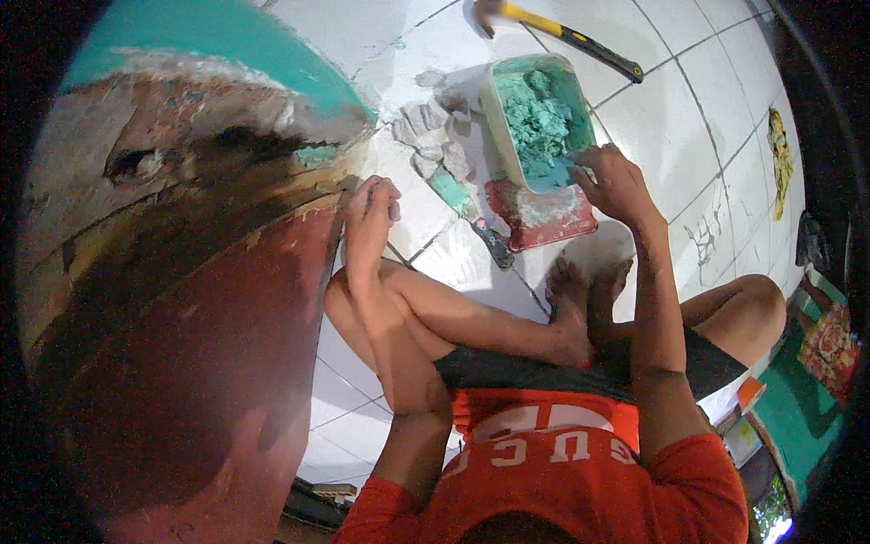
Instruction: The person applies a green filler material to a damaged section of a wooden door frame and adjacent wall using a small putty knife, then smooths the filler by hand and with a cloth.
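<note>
Two hands are at work, well apart. Left hand (370,207) rests against the edge of the damaged wall (181,272), where teal paint has come away and bare, reddish, pitted surface shows; its fingers are curled together, and whether they pinch anything cannot be told. Right hand (614,184) is at the near rim of the plastic tub (497,118), fingers bunched together and dipping into the teal putty (539,122) that fills it. No tool is visible in that hand.

Tub stands on the white tiled floor (671,127), just beyond a red lid (544,218) smeared with filler. A teal-bladed scraper (467,213) lies beside the lid, grey rubble fragments (430,136) beside the tub, a yellow-handled hammer (566,36) further off.

Assessment: the putty looks lumpy, so a small, well-worked portion would press into the wall cavities more cleanly than a large clump. Loose material at the wall edge should, in my judgement, be cleared first.
</note>
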### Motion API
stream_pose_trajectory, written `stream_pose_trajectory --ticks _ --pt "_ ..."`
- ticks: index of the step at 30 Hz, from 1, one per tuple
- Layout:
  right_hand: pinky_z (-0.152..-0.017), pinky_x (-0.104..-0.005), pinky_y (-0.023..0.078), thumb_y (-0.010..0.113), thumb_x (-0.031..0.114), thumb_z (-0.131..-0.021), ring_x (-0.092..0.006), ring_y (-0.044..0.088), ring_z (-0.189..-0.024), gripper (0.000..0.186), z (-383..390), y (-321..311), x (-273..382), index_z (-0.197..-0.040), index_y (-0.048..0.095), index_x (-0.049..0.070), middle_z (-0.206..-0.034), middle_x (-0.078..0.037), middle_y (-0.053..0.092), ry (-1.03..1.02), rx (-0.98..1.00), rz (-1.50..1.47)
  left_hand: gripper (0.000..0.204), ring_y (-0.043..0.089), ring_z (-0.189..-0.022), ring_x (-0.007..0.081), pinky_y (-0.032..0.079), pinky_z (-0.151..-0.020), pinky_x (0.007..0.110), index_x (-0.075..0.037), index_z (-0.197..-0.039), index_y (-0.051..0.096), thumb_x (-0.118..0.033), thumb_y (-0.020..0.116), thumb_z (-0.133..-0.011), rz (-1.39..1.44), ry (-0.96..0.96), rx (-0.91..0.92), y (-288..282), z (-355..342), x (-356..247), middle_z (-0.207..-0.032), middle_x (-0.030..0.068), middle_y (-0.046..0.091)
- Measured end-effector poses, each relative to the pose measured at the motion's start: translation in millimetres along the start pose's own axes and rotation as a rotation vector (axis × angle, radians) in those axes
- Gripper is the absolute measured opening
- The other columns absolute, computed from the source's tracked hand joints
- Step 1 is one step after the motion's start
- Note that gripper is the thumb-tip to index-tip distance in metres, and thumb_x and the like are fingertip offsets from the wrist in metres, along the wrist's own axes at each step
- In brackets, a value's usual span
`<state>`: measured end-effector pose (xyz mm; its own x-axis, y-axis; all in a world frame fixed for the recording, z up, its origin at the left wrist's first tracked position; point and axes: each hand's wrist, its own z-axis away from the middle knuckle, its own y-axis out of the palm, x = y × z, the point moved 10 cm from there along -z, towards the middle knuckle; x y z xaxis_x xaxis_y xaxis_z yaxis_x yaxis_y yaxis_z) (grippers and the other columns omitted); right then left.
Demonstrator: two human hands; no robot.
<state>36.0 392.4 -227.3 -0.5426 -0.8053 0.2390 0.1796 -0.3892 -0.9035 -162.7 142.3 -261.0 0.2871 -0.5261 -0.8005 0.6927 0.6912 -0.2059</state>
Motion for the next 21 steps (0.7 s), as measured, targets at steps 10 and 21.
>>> stream_pose_trajectory --ticks 10,21 --pt "-0.076 -0.0383 0.046 0.062 0.014 -0.074 -0.0295 0.057 -0.085 0.02 -11.7 16.1 7.1 -0.093 0.066 0.01 -0.089 -0.012 0.063 0.007 0.143 0.073 0.027 0.042 -0.052 0.0079 0.033 -0.049 0.024 -0.001 -0.071 0.053 -0.021 0.045 -0.087 -0.016 0.056 0.029 1.2 -0.9 2.0 -0.057 0.0017 0.045" --pt "-0.068 -0.0324 0.049 0.061 0.017 -0.081 -0.0243 0.062 -0.076 0.026 -23.1 -30.1 -7.5 -0.103 0.062 0.004 -0.09 -0.013 0.065 0.104 -0.144 -0.615 0.029 0.045 -0.053 0.0115 0.035 -0.053 0.027 -0.001 -0.073 0.054 -0.024 0.046 -0.088 -0.128 0.006 0.022 3.8 -1.2 10.6 -0.054 0.0044 0.048"
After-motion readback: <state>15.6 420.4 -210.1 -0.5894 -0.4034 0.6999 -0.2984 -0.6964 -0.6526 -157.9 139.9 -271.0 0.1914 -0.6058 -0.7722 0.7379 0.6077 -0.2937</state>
